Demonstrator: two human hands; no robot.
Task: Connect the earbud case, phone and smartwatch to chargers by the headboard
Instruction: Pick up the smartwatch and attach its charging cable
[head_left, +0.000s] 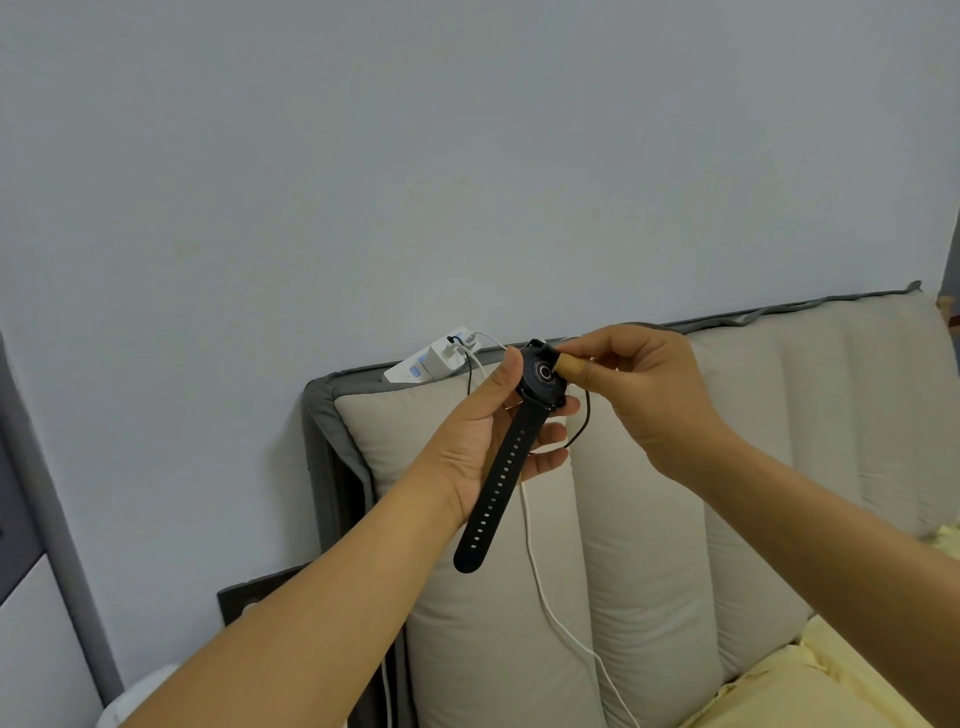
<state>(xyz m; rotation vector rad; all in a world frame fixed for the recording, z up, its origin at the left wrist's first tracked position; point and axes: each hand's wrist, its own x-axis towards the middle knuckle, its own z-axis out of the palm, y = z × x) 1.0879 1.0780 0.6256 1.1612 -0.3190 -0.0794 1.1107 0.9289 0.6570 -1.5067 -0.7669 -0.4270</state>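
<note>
Smartwatch step in hand, judged from the present layout. Smartwatch (540, 375) held mid-frame, in the air in front of the cushioned headboard (649, 519), well clear of the bedding. Left hand (488, 441) closed on the watch body, thumb along its left edge, fingers behind and below. Case back turned toward the camera, ringed sensor window visible; dial facing away toward the headboard. Long axis along the strap (493, 493), running from the case down and to the lower left of the frame, free end hanging loose with its row of holes showing. Right hand (639, 384) pinched shut just right of the case, thumb tip touching the case edge; whatever lies in that grip mostly hidden, probably the charging puck on the thin black cable (584, 421) looping below the hand. Power strip (431, 361) on top of the headboard, upper left of the hands, with a white adapter and leads plugged in. White cable (535, 571) trailing down over the cushion. Next move, as judged: charger face centred on the sensor ring and seated flat, then assembly set down without strain on the lead. Earbud case and phone not in view.
</note>
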